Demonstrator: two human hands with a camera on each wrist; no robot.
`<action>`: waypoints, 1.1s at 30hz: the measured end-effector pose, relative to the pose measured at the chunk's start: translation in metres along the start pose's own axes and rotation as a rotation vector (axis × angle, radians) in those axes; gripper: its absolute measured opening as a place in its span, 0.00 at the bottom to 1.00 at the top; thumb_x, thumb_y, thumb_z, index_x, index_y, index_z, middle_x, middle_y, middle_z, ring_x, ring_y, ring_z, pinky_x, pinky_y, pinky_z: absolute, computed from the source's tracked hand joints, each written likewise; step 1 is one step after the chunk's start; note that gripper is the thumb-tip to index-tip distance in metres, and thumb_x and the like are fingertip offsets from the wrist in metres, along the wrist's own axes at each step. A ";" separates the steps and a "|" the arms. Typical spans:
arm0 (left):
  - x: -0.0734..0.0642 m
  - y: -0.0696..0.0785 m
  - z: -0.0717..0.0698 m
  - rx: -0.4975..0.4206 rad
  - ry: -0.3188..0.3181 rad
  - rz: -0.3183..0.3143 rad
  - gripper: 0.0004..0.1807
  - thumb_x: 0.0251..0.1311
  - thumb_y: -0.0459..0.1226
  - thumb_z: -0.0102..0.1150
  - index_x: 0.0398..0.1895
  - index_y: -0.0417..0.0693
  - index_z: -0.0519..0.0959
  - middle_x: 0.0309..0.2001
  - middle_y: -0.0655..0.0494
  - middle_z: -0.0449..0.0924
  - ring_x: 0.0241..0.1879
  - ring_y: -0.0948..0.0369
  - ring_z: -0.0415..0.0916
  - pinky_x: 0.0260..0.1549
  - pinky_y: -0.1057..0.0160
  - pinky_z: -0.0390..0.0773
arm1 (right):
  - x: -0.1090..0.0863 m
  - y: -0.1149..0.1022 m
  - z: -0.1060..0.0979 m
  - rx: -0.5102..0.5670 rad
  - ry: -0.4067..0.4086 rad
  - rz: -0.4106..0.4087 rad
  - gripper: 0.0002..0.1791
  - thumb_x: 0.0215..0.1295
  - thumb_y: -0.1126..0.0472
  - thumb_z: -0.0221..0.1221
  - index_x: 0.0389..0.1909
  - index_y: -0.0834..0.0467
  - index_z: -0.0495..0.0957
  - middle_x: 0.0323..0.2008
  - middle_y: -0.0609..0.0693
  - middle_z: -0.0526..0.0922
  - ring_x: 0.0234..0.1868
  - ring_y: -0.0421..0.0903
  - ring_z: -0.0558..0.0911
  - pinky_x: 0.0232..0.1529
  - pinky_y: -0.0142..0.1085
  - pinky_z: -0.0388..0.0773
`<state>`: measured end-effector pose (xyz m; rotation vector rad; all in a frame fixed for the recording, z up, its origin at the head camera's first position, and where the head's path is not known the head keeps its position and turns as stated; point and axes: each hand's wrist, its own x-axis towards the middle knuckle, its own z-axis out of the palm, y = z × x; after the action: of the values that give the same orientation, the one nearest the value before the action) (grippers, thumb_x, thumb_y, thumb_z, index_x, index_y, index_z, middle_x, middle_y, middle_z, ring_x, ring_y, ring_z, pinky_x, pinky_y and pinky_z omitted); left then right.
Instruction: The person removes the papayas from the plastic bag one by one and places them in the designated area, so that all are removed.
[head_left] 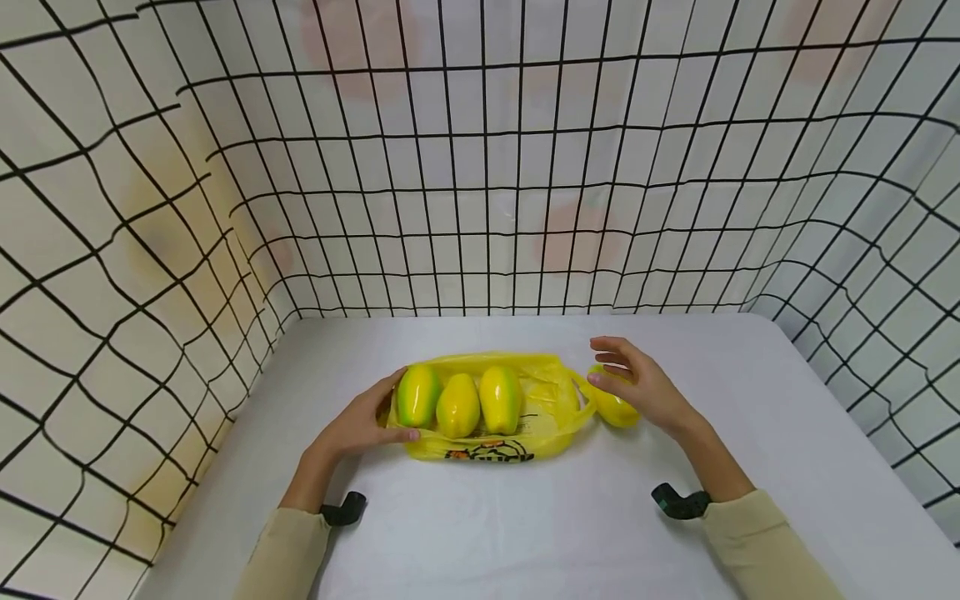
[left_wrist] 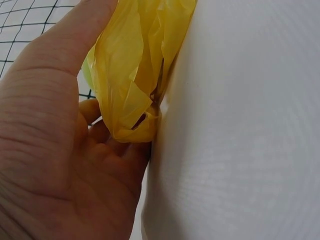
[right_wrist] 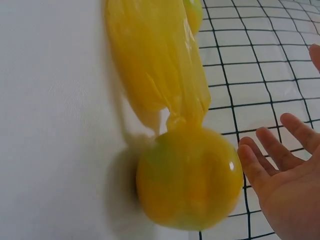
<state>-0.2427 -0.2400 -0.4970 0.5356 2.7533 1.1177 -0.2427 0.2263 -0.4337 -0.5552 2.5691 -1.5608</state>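
Observation:
A yellow plastic bag (head_left: 546, 404) with dark print lies on its side on the table, its opening facing up. Three glossy yellow-green fruits (head_left: 458, 407), oblong like mangoes or papayas, sit in its left half. My left hand (head_left: 358, 425) holds the bag's left end, thumb in front and fingers behind; the left wrist view shows the crumpled plastic (left_wrist: 125, 70) between them. Another such fruit (right_wrist: 190, 175) lies outside, by the handle loop at the bag's right end. My right hand (head_left: 651, 387) hovers beside this fruit with spread fingers, holding nothing.
A white cloth covers the table (head_left: 487, 533). Black netting (head_left: 483, 192) over white walls rises behind and along both sides. Dark bands (head_left: 345, 508) with camera mounts sit on both wrists, at the ends of beige sleeves (head_left: 765, 542).

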 end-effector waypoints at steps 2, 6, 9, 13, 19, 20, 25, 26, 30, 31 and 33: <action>0.000 0.000 0.000 -0.002 -0.001 -0.003 0.60 0.41 0.62 0.72 0.77 0.68 0.48 0.75 0.63 0.55 0.74 0.55 0.55 0.71 0.42 0.58 | 0.004 -0.001 0.005 -0.006 -0.003 -0.014 0.33 0.66 0.47 0.60 0.70 0.47 0.61 0.69 0.51 0.64 0.69 0.56 0.65 0.69 0.53 0.64; -0.001 -0.001 -0.001 -0.006 0.002 0.011 0.59 0.42 0.61 0.72 0.77 0.68 0.48 0.75 0.61 0.55 0.73 0.54 0.56 0.70 0.41 0.59 | 0.010 -0.003 0.015 -0.009 -0.008 -0.036 0.34 0.65 0.47 0.62 0.69 0.47 0.61 0.68 0.51 0.65 0.69 0.55 0.67 0.69 0.53 0.64; -0.002 -0.001 -0.001 -0.007 0.003 0.014 0.59 0.41 0.61 0.72 0.77 0.68 0.48 0.75 0.62 0.56 0.73 0.54 0.56 0.69 0.41 0.59 | 0.014 -0.005 0.022 -0.011 -0.017 -0.044 0.34 0.64 0.46 0.62 0.69 0.46 0.62 0.68 0.51 0.66 0.68 0.54 0.68 0.69 0.52 0.65; -0.002 -0.001 -0.001 -0.001 0.007 0.010 0.59 0.41 0.62 0.72 0.77 0.69 0.49 0.75 0.62 0.55 0.74 0.55 0.55 0.70 0.42 0.59 | 0.018 -0.007 0.032 -0.015 -0.031 -0.036 0.35 0.63 0.44 0.62 0.69 0.43 0.62 0.69 0.52 0.66 0.67 0.56 0.69 0.67 0.53 0.68; -0.001 -0.001 -0.001 0.007 0.013 0.012 0.60 0.41 0.62 0.72 0.77 0.68 0.49 0.75 0.63 0.55 0.74 0.55 0.55 0.70 0.42 0.59 | 0.022 -0.010 0.045 0.001 -0.056 -0.023 0.36 0.63 0.44 0.62 0.70 0.44 0.61 0.70 0.53 0.64 0.66 0.61 0.70 0.64 0.54 0.71; -0.001 -0.001 -0.001 0.005 0.011 0.012 0.60 0.41 0.62 0.72 0.77 0.68 0.49 0.75 0.63 0.55 0.74 0.55 0.55 0.70 0.42 0.59 | 0.023 -0.010 0.048 0.009 -0.062 -0.018 0.36 0.63 0.44 0.62 0.70 0.43 0.60 0.70 0.53 0.64 0.66 0.61 0.70 0.64 0.54 0.72; -0.001 -0.001 -0.002 0.000 0.006 0.012 0.60 0.40 0.63 0.72 0.76 0.69 0.49 0.75 0.64 0.55 0.74 0.56 0.55 0.70 0.43 0.59 | 0.029 -0.011 0.060 0.028 -0.076 -0.005 0.37 0.62 0.42 0.63 0.69 0.41 0.61 0.70 0.54 0.64 0.65 0.59 0.71 0.63 0.53 0.73; -0.001 -0.001 -0.002 0.000 0.006 0.012 0.60 0.40 0.63 0.72 0.76 0.69 0.48 0.75 0.64 0.54 0.74 0.56 0.55 0.70 0.43 0.59 | 0.030 -0.012 0.063 0.025 -0.075 -0.001 0.37 0.61 0.41 0.63 0.69 0.40 0.61 0.70 0.54 0.64 0.65 0.58 0.71 0.63 0.52 0.73; 0.000 -0.001 -0.003 0.010 0.006 0.030 0.60 0.41 0.64 0.71 0.77 0.67 0.48 0.75 0.61 0.54 0.74 0.54 0.55 0.70 0.42 0.59 | 0.035 -0.012 0.072 0.004 -0.088 0.026 0.38 0.60 0.38 0.62 0.70 0.39 0.60 0.70 0.51 0.64 0.65 0.54 0.71 0.63 0.52 0.73; 0.000 -0.001 -0.003 0.012 0.005 0.026 0.60 0.41 0.64 0.71 0.77 0.68 0.48 0.75 0.62 0.54 0.74 0.55 0.55 0.70 0.42 0.59 | 0.036 -0.012 0.074 0.002 -0.092 0.040 0.39 0.59 0.37 0.63 0.70 0.39 0.61 0.70 0.50 0.65 0.65 0.53 0.71 0.63 0.52 0.73; -0.001 -0.001 -0.002 0.014 0.003 0.020 0.60 0.41 0.64 0.70 0.77 0.68 0.47 0.75 0.63 0.54 0.74 0.55 0.54 0.70 0.43 0.59 | 0.038 -0.013 0.080 -0.024 -0.100 0.052 0.41 0.58 0.36 0.62 0.71 0.41 0.60 0.70 0.48 0.65 0.65 0.52 0.72 0.63 0.51 0.73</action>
<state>-0.2428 -0.2420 -0.4958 0.5646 2.7661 1.1059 -0.2546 0.1409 -0.4563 -0.5490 2.5103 -1.4500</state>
